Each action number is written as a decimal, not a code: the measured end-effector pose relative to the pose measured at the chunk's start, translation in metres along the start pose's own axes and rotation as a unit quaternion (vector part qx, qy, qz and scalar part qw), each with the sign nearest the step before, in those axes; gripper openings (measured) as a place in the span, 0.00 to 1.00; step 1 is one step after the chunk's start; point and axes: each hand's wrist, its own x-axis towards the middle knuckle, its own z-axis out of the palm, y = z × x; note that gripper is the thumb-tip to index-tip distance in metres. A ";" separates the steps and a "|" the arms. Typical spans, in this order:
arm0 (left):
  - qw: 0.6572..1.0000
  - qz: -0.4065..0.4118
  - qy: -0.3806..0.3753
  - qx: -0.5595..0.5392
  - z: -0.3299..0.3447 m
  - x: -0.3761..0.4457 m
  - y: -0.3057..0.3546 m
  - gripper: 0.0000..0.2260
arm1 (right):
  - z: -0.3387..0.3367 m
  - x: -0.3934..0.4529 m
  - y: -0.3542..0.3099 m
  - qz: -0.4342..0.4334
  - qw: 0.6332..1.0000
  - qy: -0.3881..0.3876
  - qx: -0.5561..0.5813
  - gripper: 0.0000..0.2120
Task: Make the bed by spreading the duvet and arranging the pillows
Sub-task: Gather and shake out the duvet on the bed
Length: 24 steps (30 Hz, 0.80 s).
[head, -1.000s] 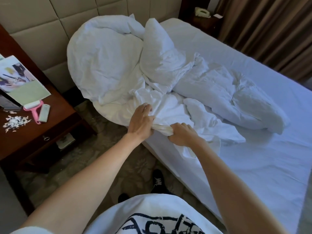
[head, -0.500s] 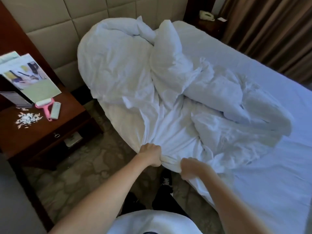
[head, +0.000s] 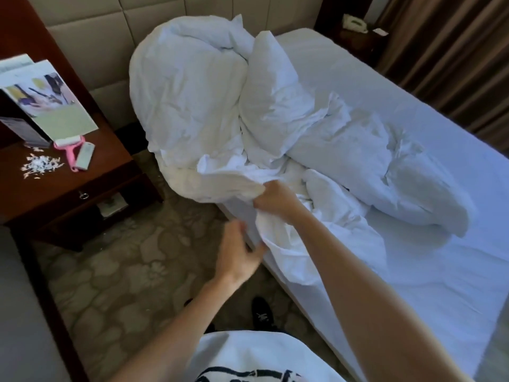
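**Duvet edge: hand-over-hand feed at the near side of the bed**

My right hand (head: 275, 198) grips a bunched fold of the duvet (head: 316, 150), fingers curled tight round the cloth. My left hand (head: 238, 253) is at 7 o'clock from it, just below. Its fingers are loosely spread and touch the hanging edge of the cloth. It pinches nothing that I can see, though motion blur softens the fingertips.

The duvet lies heaped across the head half of the mattress (head: 454, 271), from 10 o'clock to 3 o'clock of my right hand. One lobe overhangs the near side toward the nightstand (head: 68, 188). A pillow (head: 275, 97) stands on end in the heap at 12 o'clock, partly wrapped by it. I cannot make out a second pillow.

Risks, as I judge them:
- One-handed hold. A pull now would load a single bunch and twist the duvet rather than spread it.
- Wrong edge. The heap hides the corners, so the fold in my grip may be mid-edge.
- Trapped pillow. Dragging the duvet toward the foot could carry the pillow along or tip it off the near side.
- Overhang. The lobe at 10 o'clock could slide to the carpet (head: 124, 271).

Legible writing: none. The brochure (head: 55, 106) on the nightstand and the dark print on my shirt (head: 248, 362) are too blurred or cropped to read.
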 end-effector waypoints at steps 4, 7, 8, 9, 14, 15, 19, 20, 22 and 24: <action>0.927 -0.134 -0.343 -0.071 0.067 0.000 0.043 0.22 | -0.008 0.012 0.011 0.031 0.985 0.008 0.172 0.14; 0.923 -0.299 -0.005 -0.243 0.105 0.020 0.059 0.15 | -0.015 0.019 0.030 0.019 0.962 -0.034 0.271 0.14; 0.905 -0.313 0.084 -0.275 0.114 0.023 0.061 0.15 | -0.024 0.020 0.039 0.009 0.956 -0.063 0.286 0.16; 0.892 -0.317 0.123 -0.298 0.120 0.023 0.062 0.17 | -0.036 0.021 0.051 -0.009 0.955 -0.089 0.282 0.18; 0.832 -0.300 0.136 -0.446 0.141 0.009 0.080 0.15 | -0.098 0.013 0.169 -0.116 0.976 -0.177 0.047 0.32; 0.804 -0.309 0.135 -0.490 0.142 0.006 0.083 0.12 | -0.102 0.007 0.197 -0.103 0.963 -0.237 -0.072 0.43; 0.723 -0.316 0.139 -0.599 0.145 -0.007 0.096 0.10 | -0.084 -0.025 0.266 -0.142 0.941 -0.190 -0.242 0.57; 0.712 -0.310 0.140 -0.614 0.149 -0.012 0.099 0.11 | -0.077 -0.028 0.275 -0.134 0.952 -0.128 -0.245 0.49; 0.709 -0.300 0.143 -0.622 0.161 -0.024 0.103 0.13 | -0.071 -0.034 0.285 -0.108 0.961 -0.052 -0.251 0.28; 0.721 -0.274 0.141 -0.620 0.169 -0.042 0.108 0.13 | -0.071 -0.049 0.291 -0.093 0.962 -0.051 -0.250 0.18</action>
